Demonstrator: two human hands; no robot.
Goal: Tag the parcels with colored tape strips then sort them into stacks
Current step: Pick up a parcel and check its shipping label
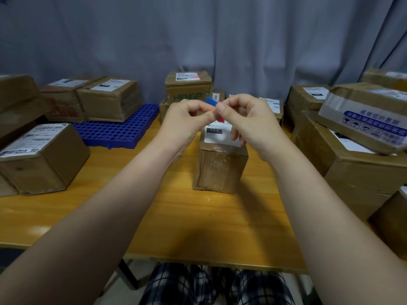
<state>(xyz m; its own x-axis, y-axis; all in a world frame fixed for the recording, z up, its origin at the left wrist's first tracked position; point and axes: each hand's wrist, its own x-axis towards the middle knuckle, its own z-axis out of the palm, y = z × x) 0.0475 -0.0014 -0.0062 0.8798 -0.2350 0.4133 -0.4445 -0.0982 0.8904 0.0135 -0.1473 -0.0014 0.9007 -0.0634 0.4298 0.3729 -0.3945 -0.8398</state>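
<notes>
Both my hands are raised together over a small upright cardboard parcel with a white label on top, standing mid-table. My left hand and my right hand pinch small tape strips between their fingertips: a blue strip sticks up and a red strip hangs below. Behind them stands a parcel printed HENGP with a pink strip on its label. A flat parcel further right bears a blue strip.
Brown parcels sit at the left and back left, partly on a blue perforated plastic pallet. A stack of larger parcels fills the right side. The orange wooden table ends near my lap; a grey curtain hangs behind.
</notes>
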